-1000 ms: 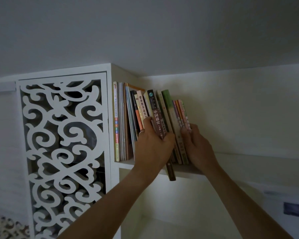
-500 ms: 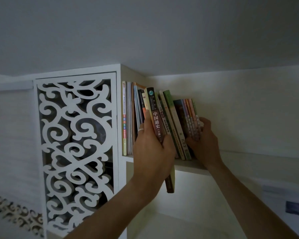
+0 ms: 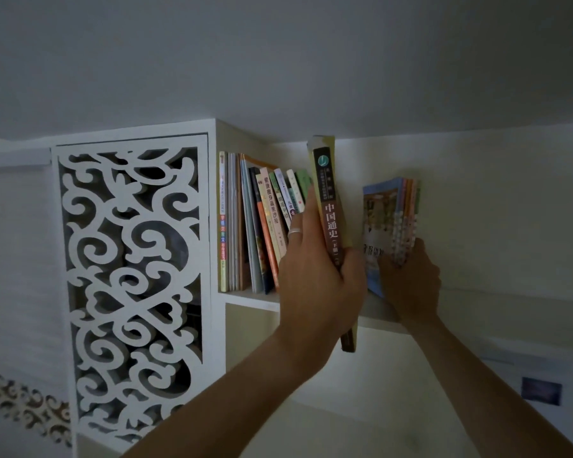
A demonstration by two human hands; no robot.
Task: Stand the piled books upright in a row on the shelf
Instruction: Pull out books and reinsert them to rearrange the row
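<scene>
While left hand (image 3: 315, 279) grips dark-spined book (image 3: 330, 213) off the shelf (image 3: 245, 297), right hand (image 3: 411, 285) clasps thin books (image 3: 391, 226) beside it

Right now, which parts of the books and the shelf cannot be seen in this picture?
Head view only:
- Lower spine of the brown book: covered by the left hand.
- Shelf edge behind both hands: hidden.
- Bottom of the thin books: covered by the right hand.
- Small spine text: too dim.

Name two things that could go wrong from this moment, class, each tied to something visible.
The thick dark-spined book, gripped by the left hand, hangs below the shelf edge; it could slip. The small stack held by the right hand stands apart from the leaning row, which may topple further.
</scene>
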